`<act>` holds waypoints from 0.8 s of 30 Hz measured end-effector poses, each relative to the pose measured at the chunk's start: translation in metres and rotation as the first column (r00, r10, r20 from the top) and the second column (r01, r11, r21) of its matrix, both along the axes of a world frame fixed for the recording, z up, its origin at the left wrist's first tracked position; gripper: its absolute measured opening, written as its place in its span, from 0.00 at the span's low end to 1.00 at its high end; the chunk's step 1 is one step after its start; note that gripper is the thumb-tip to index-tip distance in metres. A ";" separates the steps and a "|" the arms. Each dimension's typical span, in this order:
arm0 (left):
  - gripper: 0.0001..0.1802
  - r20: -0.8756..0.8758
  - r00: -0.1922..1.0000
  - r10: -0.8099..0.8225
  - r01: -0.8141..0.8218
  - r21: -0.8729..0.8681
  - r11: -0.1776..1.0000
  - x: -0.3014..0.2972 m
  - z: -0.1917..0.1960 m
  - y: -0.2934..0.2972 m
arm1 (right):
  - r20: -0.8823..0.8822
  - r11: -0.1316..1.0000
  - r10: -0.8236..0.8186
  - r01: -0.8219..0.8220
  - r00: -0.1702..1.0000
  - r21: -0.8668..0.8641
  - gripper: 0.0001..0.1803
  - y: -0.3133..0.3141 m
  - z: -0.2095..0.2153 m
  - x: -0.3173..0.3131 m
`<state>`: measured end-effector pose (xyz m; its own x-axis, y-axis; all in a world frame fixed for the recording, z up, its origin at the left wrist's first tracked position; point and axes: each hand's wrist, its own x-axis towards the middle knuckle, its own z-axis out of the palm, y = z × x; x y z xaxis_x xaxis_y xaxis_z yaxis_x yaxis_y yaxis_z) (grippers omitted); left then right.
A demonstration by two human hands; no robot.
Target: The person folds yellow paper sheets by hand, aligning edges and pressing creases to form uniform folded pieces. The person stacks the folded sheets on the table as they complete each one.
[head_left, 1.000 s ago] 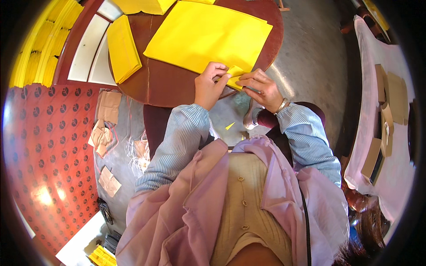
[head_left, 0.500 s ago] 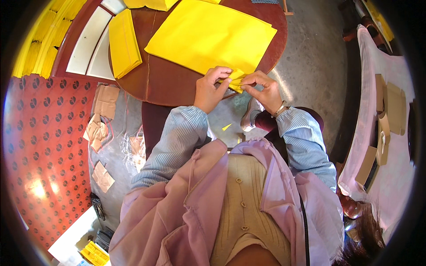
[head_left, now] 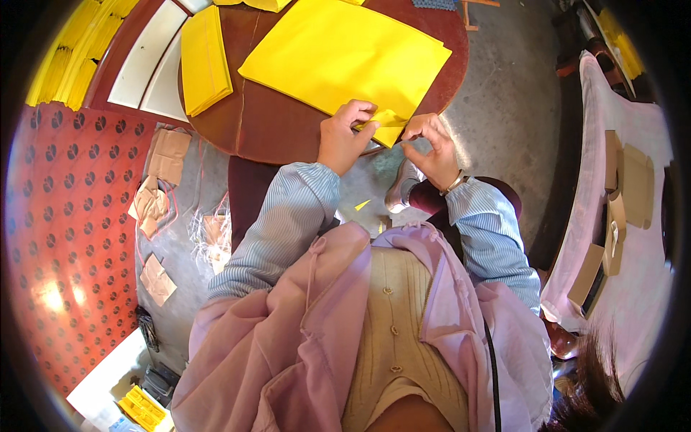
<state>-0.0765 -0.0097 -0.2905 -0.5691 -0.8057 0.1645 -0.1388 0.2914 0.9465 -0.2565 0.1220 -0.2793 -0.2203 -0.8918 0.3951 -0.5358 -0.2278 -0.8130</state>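
Observation:
A large folded yellow sheet, looking like cloth point(head_left: 353, 61), lies on the round brown table point(head_left: 273, 126), its near corner at the table's front edge. My left hand point(head_left: 345, 137) is closed on that corner, thumb and fingers pinching a small raised fold. Just right of the corner is my right hand point(head_left: 435, 147), apart from the yellow sheet. Its fingers are bent, and a small gap shows between thumb and forefinger. A dark speck by its fingertips is too small to name.
A folded yellow stack point(head_left: 205, 61) lies at the table's left. Below, a yellow scrap point(head_left: 362, 205) and brown paper pieces point(head_left: 157, 279) lie on the grey floor. At right, opened cardboard boxes point(head_left: 633, 183) sit on a pink-covered surface point(head_left: 612, 93).
My right hand has let go of the yellow corner and moved slightly right. My left hand still pinches it. The corner now lies flatter and points toward me. The view has shifted a little.

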 end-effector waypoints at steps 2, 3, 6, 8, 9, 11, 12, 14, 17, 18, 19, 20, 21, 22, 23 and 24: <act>0.17 -0.014 1.000 -0.002 0.003 0.053 0.999 -0.001 0.000 -0.001 | -0.157 0.999 0.027 -0.031 0.987 -0.019 0.10 0.005 0.003 -0.001; 0.17 -0.018 1.000 -0.005 0.006 0.063 0.998 -0.001 0.000 -0.001 | -0.153 0.998 0.066 -0.064 0.986 0.019 0.12 0.006 0.004 -0.001; 0.17 -0.017 1.000 -0.011 0.012 0.070 0.997 0.000 0.000 -0.001 | -0.195 0.995 0.100 -0.094 0.976 0.039 0.12 0.001 0.003 0.001; 0.16 -0.026 1.000 -0.017 0.019 0.077 0.997 0.000 0.000 -0.002 | -0.205 0.995 0.103 -0.100 0.973 0.025 0.13 -0.003 0.001 0.000; 0.16 -0.036 0.999 -0.022 0.025 0.085 0.996 0.001 0.000 -0.002 | -0.201 0.994 0.105 -0.103 0.974 0.021 0.13 -0.005 0.000 -0.001; 0.16 -0.044 0.999 -0.031 0.035 0.094 0.995 0.002 0.000 -0.003 | -0.135 0.994 0.103 -0.096 0.986 0.059 0.12 -0.006 -0.001 -0.002; 0.16 -0.041 0.999 -0.035 0.039 0.097 0.995 0.002 0.000 -0.003 | -0.095 0.992 0.104 -0.097 0.990 0.076 0.11 -0.006 -0.002 -0.003; 0.16 -0.040 0.998 -0.050 0.054 0.103 0.993 0.003 -0.001 -0.004 | -0.042 0.994 0.079 -0.075 0.996 0.076 0.10 -0.007 -0.004 -0.004; 0.17 -0.037 0.996 -0.077 0.080 0.093 0.992 0.004 -0.002 -0.006 | 0.095 0.991 0.031 -0.043 0.995 0.126 0.08 -0.010 -0.007 -0.004; 0.18 -0.033 0.996 -0.086 0.088 0.075 0.993 0.005 -0.002 -0.006 | 0.148 0.988 0.007 -0.030 0.989 0.151 0.07 -0.011 -0.008 -0.004; 0.18 -0.028 0.995 -0.095 0.096 0.056 0.994 0.006 -0.002 -0.007 | 0.180 0.988 0.003 -0.031 0.984 0.152 0.07 -0.013 -0.009 -0.003; 0.19 -0.038 0.992 -0.117 0.118 0.040 0.992 0.007 -0.001 -0.008 | 0.211 0.988 -0.004 -0.029 0.978 0.152 0.07 -0.014 -0.010 -0.003; 0.20 -0.048 0.989 -0.139 0.141 0.024 0.990 0.009 0.000 -0.008 | 0.241 0.988 -0.010 -0.027 0.970 0.152 0.07 -0.014 -0.011 -0.002; 0.21 -0.049 0.986 -0.159 0.160 0.015 0.987 0.010 0.001 -0.008 | 0.242 0.988 -0.007 -0.030 0.970 0.152 0.07 -0.014 -0.011 -0.003; 0.22 -0.039 0.986 -0.161 0.161 -0.006 0.987 0.010 0.002 -0.007 | 0.243 0.988 -0.004 -0.033 0.970 0.151 0.07 -0.014 -0.011 -0.003; 0.23 -0.021 0.987 -0.159 0.159 -0.020 0.987 0.010 0.002 -0.006 | 0.246 0.989 0.002 -0.038 0.969 0.142 0.06 -0.014 -0.012 -0.003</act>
<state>-0.0662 -0.0161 -0.2883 -0.6858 -0.7019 0.1925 -0.0679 0.3250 0.9433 -0.2593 0.1075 -0.2912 -0.2753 -0.9406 0.1985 -0.3132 -0.1075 -0.9436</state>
